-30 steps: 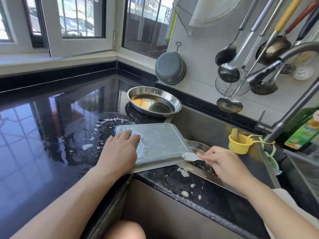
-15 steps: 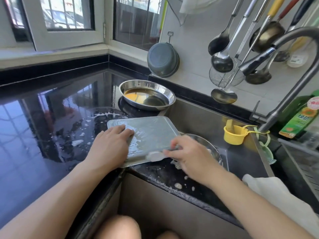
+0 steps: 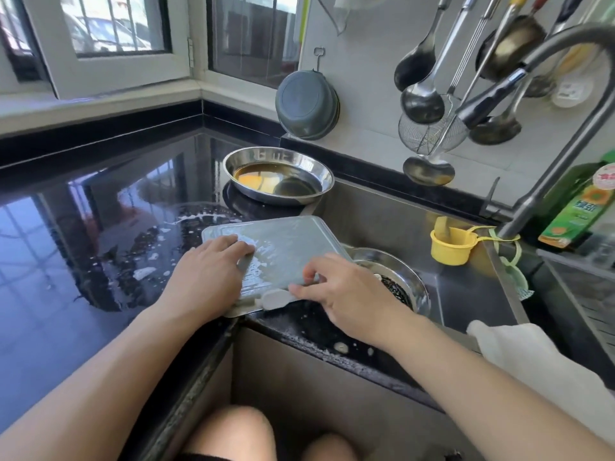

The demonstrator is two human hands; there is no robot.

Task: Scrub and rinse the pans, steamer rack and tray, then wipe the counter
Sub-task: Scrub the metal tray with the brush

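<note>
A grey-blue rectangular tray [image 3: 286,247], wet and soapy, lies upside down on the black counter [image 3: 83,261], its right end overhanging the sink [image 3: 466,294]. My left hand [image 3: 206,277] presses flat on the tray's left part. My right hand [image 3: 346,294] pinches a small white scrubbing pad [image 3: 276,299] against the tray's near edge. A round steel pan [image 3: 278,176] holding brown oily liquid sits behind the tray. Another steel pan [image 3: 396,277] with a dark scourer lies in the sink, partly hidden by my right hand.
Soap foam is spattered on the counter left of the tray. A yellow cup [image 3: 452,244] sits at the sink's back by the faucet [image 3: 549,181]. A green detergent bottle [image 3: 579,211] stands at right. Ladles and a grey bowl [image 3: 306,104] hang on the wall. A white cloth [image 3: 519,354] lies at the sink's front.
My right hand moved left from the tray's right corner along its near edge with the pad. My left hand stayed pressing on the tray.
</note>
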